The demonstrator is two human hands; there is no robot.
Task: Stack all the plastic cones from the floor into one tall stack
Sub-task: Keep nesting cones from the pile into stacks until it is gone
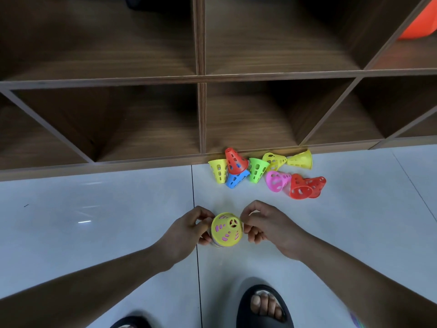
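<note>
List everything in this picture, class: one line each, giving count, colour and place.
floor: white tiles
shelf unit: one, brown wood, across the top
orange object: one, top right compartment
stack of cones: one, yellow top over pink, centre foreground
blue cone: one, left part of the loose pile
red cones: three, one over the blue cone, two at the pile's right
yellow cones: three, one left end, two at back
green cone: one, mid-pile
pink cone: one, on its side
sandals: two, black, bottom edge
left grip: pinches the stack's left side
right grip: pinches its right side
</note>
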